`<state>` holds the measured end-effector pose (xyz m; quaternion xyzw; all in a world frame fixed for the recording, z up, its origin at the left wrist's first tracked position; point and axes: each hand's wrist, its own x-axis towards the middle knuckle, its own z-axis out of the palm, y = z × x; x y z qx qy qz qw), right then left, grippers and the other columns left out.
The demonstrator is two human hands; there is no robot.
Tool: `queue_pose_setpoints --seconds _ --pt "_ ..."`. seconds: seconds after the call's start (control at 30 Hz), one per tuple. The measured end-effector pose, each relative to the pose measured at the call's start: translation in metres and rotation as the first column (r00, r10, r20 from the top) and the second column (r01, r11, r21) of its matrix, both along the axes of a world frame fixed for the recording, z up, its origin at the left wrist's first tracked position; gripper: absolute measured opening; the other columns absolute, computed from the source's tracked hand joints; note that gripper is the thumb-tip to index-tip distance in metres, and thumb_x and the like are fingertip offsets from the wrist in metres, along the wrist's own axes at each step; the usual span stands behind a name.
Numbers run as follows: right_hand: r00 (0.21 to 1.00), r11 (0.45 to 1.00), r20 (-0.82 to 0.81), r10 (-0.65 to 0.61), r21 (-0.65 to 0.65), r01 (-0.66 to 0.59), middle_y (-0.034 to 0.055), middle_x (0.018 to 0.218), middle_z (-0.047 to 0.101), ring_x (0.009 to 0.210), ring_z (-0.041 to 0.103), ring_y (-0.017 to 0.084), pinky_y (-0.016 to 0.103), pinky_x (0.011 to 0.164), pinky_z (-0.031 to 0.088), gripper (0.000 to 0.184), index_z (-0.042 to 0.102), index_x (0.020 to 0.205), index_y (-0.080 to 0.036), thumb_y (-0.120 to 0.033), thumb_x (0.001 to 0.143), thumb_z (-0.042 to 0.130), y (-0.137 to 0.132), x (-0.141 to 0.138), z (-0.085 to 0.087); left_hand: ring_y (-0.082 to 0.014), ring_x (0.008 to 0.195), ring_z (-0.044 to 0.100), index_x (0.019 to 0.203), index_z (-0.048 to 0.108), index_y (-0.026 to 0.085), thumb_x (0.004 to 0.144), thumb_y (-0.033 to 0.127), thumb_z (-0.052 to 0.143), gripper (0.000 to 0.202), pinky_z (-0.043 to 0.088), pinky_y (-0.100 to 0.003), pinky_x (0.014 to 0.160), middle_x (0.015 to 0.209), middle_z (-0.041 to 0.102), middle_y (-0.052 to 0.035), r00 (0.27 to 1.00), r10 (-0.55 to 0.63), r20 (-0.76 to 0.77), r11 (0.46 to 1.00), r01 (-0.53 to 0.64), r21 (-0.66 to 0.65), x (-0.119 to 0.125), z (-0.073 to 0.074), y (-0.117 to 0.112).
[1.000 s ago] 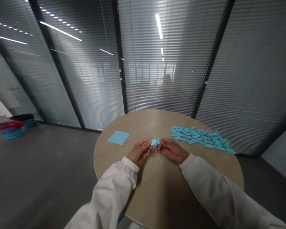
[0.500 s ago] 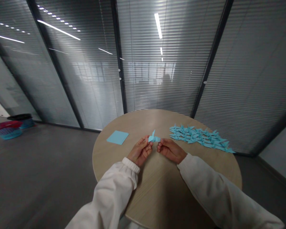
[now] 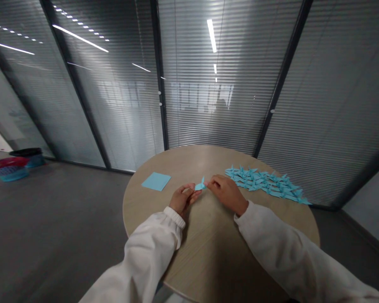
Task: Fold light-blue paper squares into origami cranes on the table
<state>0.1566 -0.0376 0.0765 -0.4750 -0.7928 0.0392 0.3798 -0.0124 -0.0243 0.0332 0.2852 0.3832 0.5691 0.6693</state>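
Over the middle of the table, a small light-blue paper crane (image 3: 200,186) is held between my hands, one thin point standing up. My left hand (image 3: 183,198) pinches its left side between thumb and fingers. From the right, my right hand (image 3: 227,192) reaches over with the back of the hand towards me, fingertips closed on the crane's right end. The exact grip of the right fingers is partly hidden. Beyond my right hand lie several finished blue paper cranes (image 3: 267,183) in close rows. Left of my left hand lies flat square blue paper (image 3: 156,181).
The round wooden table (image 3: 205,158) stands close to a glass wall with blinds (image 3: 208,126). On the floor at far left are a red-and-blue basket (image 3: 9,169) and a dark-rimmed one (image 3: 31,155) behind it.
My right hand has turned over and moved in to the crane's right end. The crane has shifted slightly left and down and turned in my fingers.
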Motion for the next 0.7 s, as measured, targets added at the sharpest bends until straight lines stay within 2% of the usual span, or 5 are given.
queue_pose_setpoints --seconds 0.1,0.23,0.37,0.5,0.7 --pt "0.971 0.998 0.235 -0.051 0.035 0.044 0.0036 0.070 0.060 0.067 0.052 0.014 0.025 0.063 0.034 0.029 0.057 0.068 -0.018 -0.035 0.088 0.045 -0.003 -0.010 -0.002 -0.0138 0.064 0.067 0.085 0.057 0.010 0.074 0.010 0.065 0.013 0.053 -0.017 0.054 0.072 0.068 -0.0086 1.000 0.006 -0.021 1.000 -0.006 -0.002 0.002 0.000 0.000" --pt "0.927 0.996 0.368 -0.074 -0.023 0.089 0.0064 0.075 0.065 0.069 0.055 0.015 0.025 0.064 0.034 0.026 0.063 0.072 -0.018 -0.028 0.086 0.043 0.014 -0.006 -0.002 -0.0138 0.066 0.067 0.088 0.055 0.010 0.077 0.012 0.064 0.015 0.052 -0.018 0.055 0.074 0.068 -0.0106 0.999 -0.022 -0.036 1.000 0.023 0.018 0.001 0.001 -0.001" --pt "0.895 0.955 0.406 -0.186 -0.140 0.262 0.0060 0.080 0.069 0.076 0.059 0.016 0.023 0.065 0.036 0.029 0.070 0.077 -0.018 -0.026 0.084 0.043 0.071 0.028 0.019 -0.0140 0.065 0.067 0.090 0.054 0.011 0.077 0.017 0.064 0.018 0.051 -0.019 0.054 0.081 0.069 -0.0128 0.996 -0.015 -0.088 0.998 0.020 0.060 -0.003 -0.003 -0.002" --pt "0.779 0.843 0.562 -0.276 -0.248 0.477 0.0069 0.090 0.070 0.088 0.061 0.018 0.022 0.069 0.040 0.020 0.074 0.084 -0.018 -0.026 0.075 0.057 0.147 0.067 0.034 -0.0135 0.066 0.067 0.093 0.054 0.013 0.075 0.014 0.064 0.020 0.050 -0.020 0.055 0.080 0.069 -0.0104 0.990 0.005 -0.138 0.996 0.007 0.092 -0.005 -0.011 -0.002" --pt "0.718 0.762 0.620 -0.317 -0.284 0.582 0.0145 0.090 0.070 0.080 0.064 0.021 0.023 0.063 0.044 0.026 0.074 0.085 -0.010 -0.021 0.062 0.069 0.211 0.086 0.010 -0.0141 0.065 0.066 0.093 0.054 0.013 0.073 0.011 0.063 0.023 0.048 -0.021 0.056 0.077 0.069 -0.0095 0.992 -0.002 -0.129 0.997 0.012 0.078 -0.007 -0.020 -0.001"
